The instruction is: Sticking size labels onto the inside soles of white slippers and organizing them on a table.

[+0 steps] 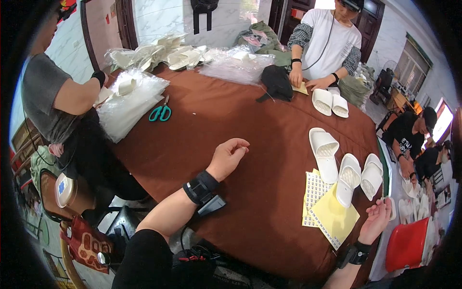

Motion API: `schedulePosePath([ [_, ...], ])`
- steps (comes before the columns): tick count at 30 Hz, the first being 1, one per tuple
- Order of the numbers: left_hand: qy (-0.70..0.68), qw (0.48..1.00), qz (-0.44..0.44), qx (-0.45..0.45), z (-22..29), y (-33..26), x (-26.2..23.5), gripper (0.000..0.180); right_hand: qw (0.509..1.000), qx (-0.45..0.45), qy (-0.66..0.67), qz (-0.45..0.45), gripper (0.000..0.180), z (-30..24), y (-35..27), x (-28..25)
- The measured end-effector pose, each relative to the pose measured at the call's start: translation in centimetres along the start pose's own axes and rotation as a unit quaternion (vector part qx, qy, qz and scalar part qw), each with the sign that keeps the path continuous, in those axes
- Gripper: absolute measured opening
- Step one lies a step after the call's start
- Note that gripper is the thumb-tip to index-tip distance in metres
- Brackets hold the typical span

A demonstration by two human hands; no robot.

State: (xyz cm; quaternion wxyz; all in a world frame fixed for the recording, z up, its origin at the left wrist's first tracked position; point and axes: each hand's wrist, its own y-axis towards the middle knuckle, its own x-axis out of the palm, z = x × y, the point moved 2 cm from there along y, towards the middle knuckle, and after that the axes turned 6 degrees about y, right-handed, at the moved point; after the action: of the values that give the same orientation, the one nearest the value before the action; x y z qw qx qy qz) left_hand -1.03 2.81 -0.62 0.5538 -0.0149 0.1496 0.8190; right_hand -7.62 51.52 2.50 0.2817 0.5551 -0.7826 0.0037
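Note:
My left hand (228,160) hovers over the brown cloth, its fingers loosely curved and the thumb slightly apart, with nothing visible between them. At the right table edge my right hand (376,221) has its fingers curled at a white slipper (392,209), mostly hidden behind them. Left of that hand lie yellow sticker sheets (335,216), partly overlapping, one with rows of small printed labels. Three white slippers lie just beyond: one slipper (325,156) at the left, a middle slipper (348,178) whose end overlaps the sheets, and another slipper (371,177) at the right.
Teal-handled scissors (160,112) lie at the table's left, beside clear plastic bags (132,103). Bagged slippers (180,57) are heaped along the far edge. Across the table a person (332,43) handles yellow paper near a slipper pair (330,102). Another person (62,91) stands at left.

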Motion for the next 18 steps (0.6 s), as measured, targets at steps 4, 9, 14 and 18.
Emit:
schedulePosePath([
  [4, 0.009, 1.000, 0.003, 0.012, -0.2, 0.0, -0.1, 0.020, 0.999, -0.007, -0.033, -0.041, 0.030, 0.5, -1.0, 1.8],
  [9, 0.001, 1.000, 0.023, 0.009, -0.4, 0.1, 0.2, 0.019, 0.993, -0.005, -0.073, -0.096, 0.028, 0.5, -2.8, 3.5],
  [14, 0.013, 1.000, 0.026, 0.004, -0.4, 0.3, -0.1, 0.019, 0.989, 0.005, -0.079, -0.121, 0.025, 1.3, -3.3, 4.1],
  [18, 0.013, 0.999, 0.034, 0.008, -1.3, 0.6, -0.2, 0.019, 0.987, 0.015, -0.090, -0.133, 0.022, 1.4, -3.5, 4.5],
])
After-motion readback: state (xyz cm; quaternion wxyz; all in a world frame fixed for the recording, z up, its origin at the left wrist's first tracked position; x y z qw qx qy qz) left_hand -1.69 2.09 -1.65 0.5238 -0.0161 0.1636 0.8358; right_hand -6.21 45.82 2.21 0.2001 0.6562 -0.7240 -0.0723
